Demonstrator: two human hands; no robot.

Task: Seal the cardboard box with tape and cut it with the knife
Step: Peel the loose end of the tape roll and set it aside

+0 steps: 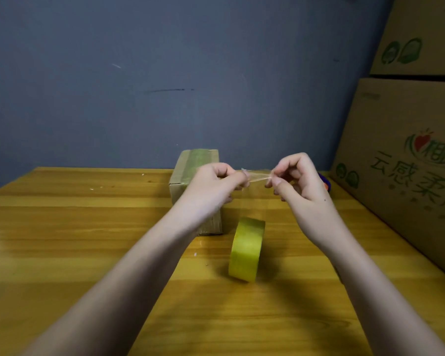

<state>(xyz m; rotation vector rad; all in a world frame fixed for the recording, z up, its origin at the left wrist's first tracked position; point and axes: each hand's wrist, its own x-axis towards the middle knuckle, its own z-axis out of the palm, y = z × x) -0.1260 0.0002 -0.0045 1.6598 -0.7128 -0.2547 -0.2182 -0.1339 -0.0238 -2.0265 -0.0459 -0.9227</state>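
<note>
A small cardboard box (190, 165) stands on the wooden table, a strip of yellowish tape running along its top. My left hand (213, 186) hovers over the box's right side and pinches one end of a short clear tape strip (257, 176). The strip's other end is pinched by my right hand (298, 181), so it stretches between the two hands above the table. A yellow tape roll (247, 249) stands on its edge in front of the box, below my hands. A blue and orange object (325, 182), perhaps the knife, peeks out behind my right hand.
Large printed cardboard cartons (409, 155) are stacked along the table's right side. A grey-blue wall rises behind the table (75, 240). Small white scraps lie on the wood left of the box.
</note>
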